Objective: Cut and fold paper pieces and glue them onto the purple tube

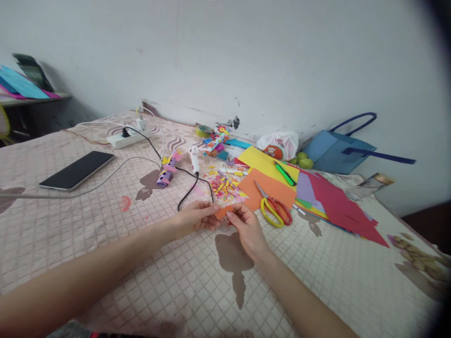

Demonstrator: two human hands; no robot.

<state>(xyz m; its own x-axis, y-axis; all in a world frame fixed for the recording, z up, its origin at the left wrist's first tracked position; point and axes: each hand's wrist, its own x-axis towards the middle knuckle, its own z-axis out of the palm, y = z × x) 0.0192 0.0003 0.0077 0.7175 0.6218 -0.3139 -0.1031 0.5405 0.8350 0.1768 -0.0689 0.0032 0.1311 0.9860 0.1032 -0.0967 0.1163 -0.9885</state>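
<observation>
A small piece of orange paper (224, 212) is pinched between my two hands, above the tablecloth. My left hand (200, 216) grips its left end with thumb and fingers. At its right end, my right hand (246, 227) holds it between thumb and forefinger. Just right of my hands, scissors (273, 209) with one yellow and one red handle lie partly on a larger orange sheet (252, 188). Beyond my hands is a heap of tiny paper scraps (225, 185). A white glue gun (194, 159) stands behind, its black cord trailing toward my left hand.
A purple paper roll with cut-out decorations (167, 171) stands left of the glue gun. Farther left are a tablet (78, 170) and a power strip (128, 138) with cables. On the right lie a green cutter (284, 172), a red sheet (341, 204) and a blue bag (336, 152).
</observation>
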